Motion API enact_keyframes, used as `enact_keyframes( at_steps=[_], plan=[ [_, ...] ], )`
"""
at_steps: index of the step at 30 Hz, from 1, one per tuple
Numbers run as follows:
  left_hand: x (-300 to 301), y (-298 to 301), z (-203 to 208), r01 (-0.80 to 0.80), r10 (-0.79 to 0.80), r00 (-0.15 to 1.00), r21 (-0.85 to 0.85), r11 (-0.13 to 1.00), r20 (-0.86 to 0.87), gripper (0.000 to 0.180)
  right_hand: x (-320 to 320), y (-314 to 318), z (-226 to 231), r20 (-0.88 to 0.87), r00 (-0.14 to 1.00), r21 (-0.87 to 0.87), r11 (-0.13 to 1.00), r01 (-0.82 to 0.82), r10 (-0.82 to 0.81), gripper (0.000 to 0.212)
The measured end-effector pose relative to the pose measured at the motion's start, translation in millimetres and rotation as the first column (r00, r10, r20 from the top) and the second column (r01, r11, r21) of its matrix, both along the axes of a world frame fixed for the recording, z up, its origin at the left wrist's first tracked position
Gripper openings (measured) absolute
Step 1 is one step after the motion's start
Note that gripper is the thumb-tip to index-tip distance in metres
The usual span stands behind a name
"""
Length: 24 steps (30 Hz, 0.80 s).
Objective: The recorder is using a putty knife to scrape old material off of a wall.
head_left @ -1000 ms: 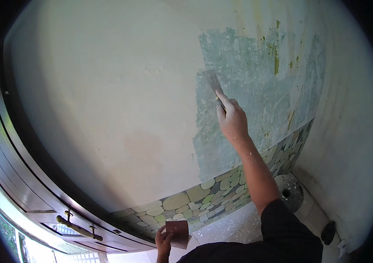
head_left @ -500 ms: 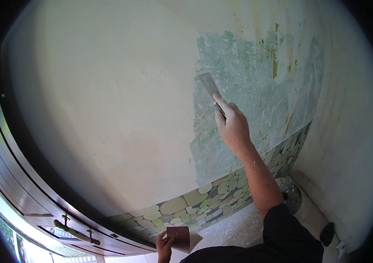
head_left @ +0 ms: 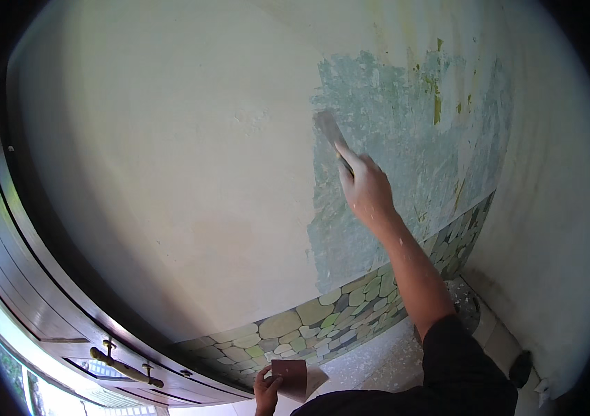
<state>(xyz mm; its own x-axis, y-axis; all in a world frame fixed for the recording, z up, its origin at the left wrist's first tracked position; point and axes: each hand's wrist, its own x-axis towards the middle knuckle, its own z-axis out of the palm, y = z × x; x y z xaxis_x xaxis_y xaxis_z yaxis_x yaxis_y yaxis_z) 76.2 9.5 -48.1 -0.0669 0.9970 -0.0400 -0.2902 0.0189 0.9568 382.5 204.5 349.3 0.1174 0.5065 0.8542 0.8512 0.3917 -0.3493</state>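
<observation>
My right hand [head_left: 366, 182] is closed around a putty knife [head_left: 331, 130], its flat metal blade lying against the wall near the left edge of a scraped blue-green patch [head_left: 385, 125]. Smooth cream paint [head_left: 170, 152] covers the wall left of that patch. White dust coats my right fingers, and flecks stick to the forearm. Low at the bottom of the view, my left hand [head_left: 266, 392] pinches a reddish-brown sheet of sandpaper [head_left: 288, 376], a paler piece showing behind its right side.
Pebble-pattern tile [head_left: 295, 322] bands the wall's base. Paint flakes litter the floor [head_left: 378, 357]. A dark wooden door [head_left: 38, 305] with a brass handle [head_left: 125, 369] is at lower left. A speckled round container [head_left: 462, 305] and a black shoe [head_left: 520, 369] are by the right wall [head_left: 551, 208].
The putty knife's blade has shifted slightly along the edge of the scraped patch. The left hand still holds the sandpaper, and the whole view has moved a little.
</observation>
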Motion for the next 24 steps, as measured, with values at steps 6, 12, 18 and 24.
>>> enact_keyframes(
  at_steps=[6,12,18,24],
  plan=[
    [1.3,1.6,0.6,0.005,-0.004,1.0,-0.025,1.0,0.009,0.05,-5.7,7.3,32.1,-0.001,1.0,0.11,0.994,0.003,-0.003,0.04],
    [-0.7,-2.1,-6.9,0.015,-0.014,1.0,-0.036,0.999,0.017,0.048,-8.9,15.2,38.0,-0.046,0.999,0.088,0.996,-0.024,0.028,0.038],
    [-7.8,-5.3,-7.9,-0.013,0.014,0.999,-0.043,0.999,0.031,0.048,-3.0,12.5,31.9,-0.032,0.999,0.111,0.993,-0.039,0.042,0.038],
    [-10.1,-3.0,-10.9,0.006,-0.006,1.0,-0.036,0.999,0.005,0.05,-8.7,21.3,51.5,-0.07,0.997,0.114,0.993,-0.027,0.035,0.037]
  ],
)
